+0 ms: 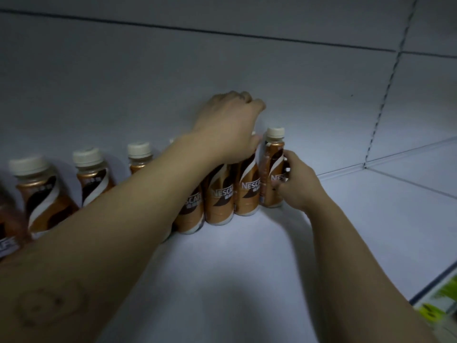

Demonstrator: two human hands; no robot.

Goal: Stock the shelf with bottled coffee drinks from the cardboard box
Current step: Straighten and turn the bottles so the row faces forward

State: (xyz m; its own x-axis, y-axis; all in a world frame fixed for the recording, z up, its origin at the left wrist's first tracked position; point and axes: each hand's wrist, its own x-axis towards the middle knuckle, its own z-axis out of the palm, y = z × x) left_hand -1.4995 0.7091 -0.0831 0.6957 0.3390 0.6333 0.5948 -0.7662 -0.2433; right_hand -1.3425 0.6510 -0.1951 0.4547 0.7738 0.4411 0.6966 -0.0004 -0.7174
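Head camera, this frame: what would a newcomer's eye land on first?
First the row of brown coffee bottles with white caps, standing along the back wall of the pale shelf. Next the two bare arms reaching in: the left hand lies over the tops of the bottles mid-row, and the right hand holds the end bottle at the row's right end. To its right the shelf is bare.

Both arms extended forward; left hand knuckles-up, fingers curled down; right hand fingers pinching.
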